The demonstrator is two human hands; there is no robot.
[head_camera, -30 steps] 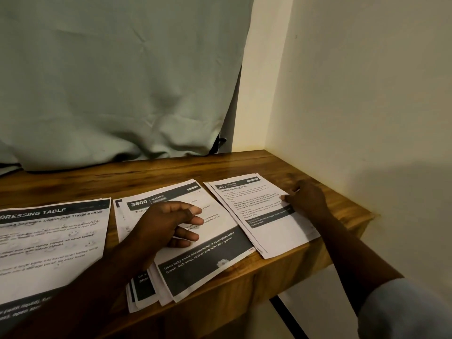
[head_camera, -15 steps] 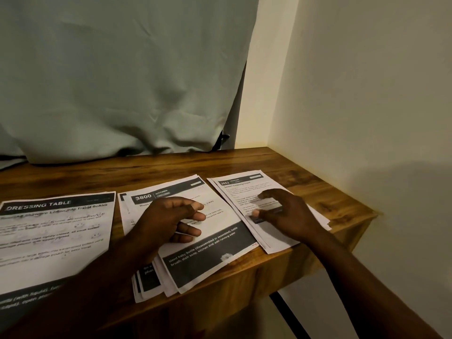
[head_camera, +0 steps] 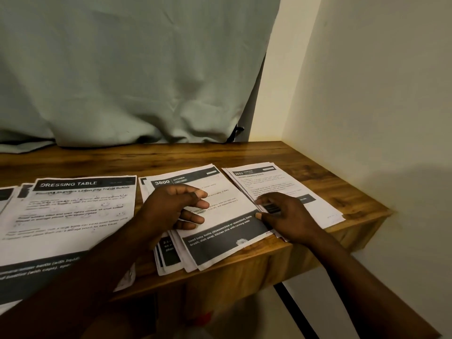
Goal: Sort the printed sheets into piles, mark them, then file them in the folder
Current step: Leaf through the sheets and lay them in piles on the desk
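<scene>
Three piles of printed sheets lie side by side on a wooden table [head_camera: 244, 152]. The left pile [head_camera: 73, 216] is headed "DRESSING TABLE". The middle pile [head_camera: 227, 238] is headed "3800 KITCHEN" and overhangs the front edge. The right pile [head_camera: 274, 182] is headed "2652". My left hand [head_camera: 171, 209] rests on the middle pile with loosely curled fingers, holding nothing. My right hand [head_camera: 286, 216] lies with fingers spread on the left edge of the right pile, its thumb touching the middle pile's right edge. No folder or pen is in view.
A pale green curtain [head_camera: 122, 69] hangs behind the table and touches its back edge. A cream wall [head_camera: 367, 118] bounds the table on the right. Another sheet [head_camera: 5, 196] shows at the far left edge. The back strip of the tabletop is bare wood.
My right hand has slid leftward from the right pile's far edge to its left edge, beside the middle pile. My left hand has stayed on the middle pile.
</scene>
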